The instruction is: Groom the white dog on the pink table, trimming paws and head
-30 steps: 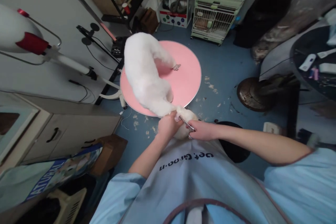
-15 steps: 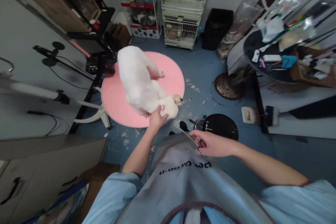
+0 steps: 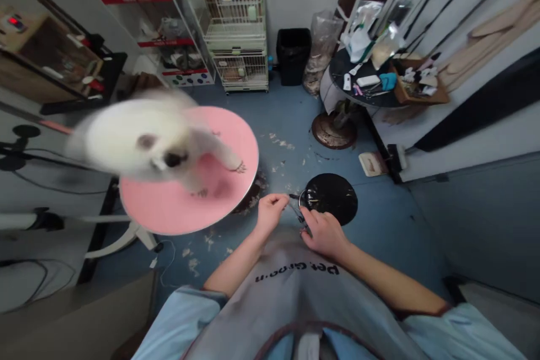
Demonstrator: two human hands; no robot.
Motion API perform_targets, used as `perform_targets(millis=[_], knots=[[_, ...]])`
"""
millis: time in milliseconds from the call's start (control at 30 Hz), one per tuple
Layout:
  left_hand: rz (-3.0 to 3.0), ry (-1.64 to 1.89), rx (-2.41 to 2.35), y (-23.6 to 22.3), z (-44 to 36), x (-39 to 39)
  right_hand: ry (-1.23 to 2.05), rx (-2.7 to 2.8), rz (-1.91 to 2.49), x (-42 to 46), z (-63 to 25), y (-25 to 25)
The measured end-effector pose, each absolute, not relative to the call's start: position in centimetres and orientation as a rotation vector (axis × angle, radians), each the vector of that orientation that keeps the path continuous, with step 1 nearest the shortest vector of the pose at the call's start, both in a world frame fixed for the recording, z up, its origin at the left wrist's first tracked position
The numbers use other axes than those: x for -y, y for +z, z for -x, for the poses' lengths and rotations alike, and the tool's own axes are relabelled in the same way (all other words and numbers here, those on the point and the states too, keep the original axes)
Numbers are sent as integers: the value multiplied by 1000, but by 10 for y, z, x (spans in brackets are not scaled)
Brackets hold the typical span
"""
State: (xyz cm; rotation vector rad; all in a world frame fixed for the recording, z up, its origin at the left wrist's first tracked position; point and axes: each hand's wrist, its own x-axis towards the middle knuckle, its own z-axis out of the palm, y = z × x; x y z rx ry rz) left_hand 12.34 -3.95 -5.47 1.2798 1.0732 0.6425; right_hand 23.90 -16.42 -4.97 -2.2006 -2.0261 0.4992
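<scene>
Left hand [image 3: 269,215]: fingertips together, near scissors [image 3: 295,211]. Right hand [image 3: 324,232]: clamped on scissors. White dog [image 3: 126,132]: blurred, at worktop's [image 3: 177,215] far-left edge.

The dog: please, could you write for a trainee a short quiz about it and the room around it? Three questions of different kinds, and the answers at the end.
1. True or false: the left hand and the right hand are both off the dog.
2. Fill in the missing word: the dog is on a round ____ table.
3. Short answer: what black thing stands on the floor between the cages and the plastic bag?

Key: 1. True. 2. Pink. 3. A bin.
</scene>
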Motion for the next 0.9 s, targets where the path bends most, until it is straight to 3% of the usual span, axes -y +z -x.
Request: perform_targets(millis=[100, 200, 300, 500, 633, 767, 900], knots=[[-1344, 618, -1107, -70, -157, 38, 640, 1866, 2260, 202, -271, -60], [-1791, 429, -1170, -96, -196, 26, 840, 1502, 2243, 256, -315, -80], [-2013, 257, -1348, -129, -251, 40, 1109, 940, 1981, 315, -368, -105], [-1074, -123, -599, -158, -393, 214, 1475, 135, 982, 411, -469, -138], [-822, -133, -604, -151, -466, 287, 1473, 24, 717, 453, -517, -149], [-862, 4, -770, -157, -518, 264, 1512, 66, 621, 472, -553, -165], [-1346, 71, -755, -174, -548, 220, 1454, -27, 742, 466, -595, -172]])
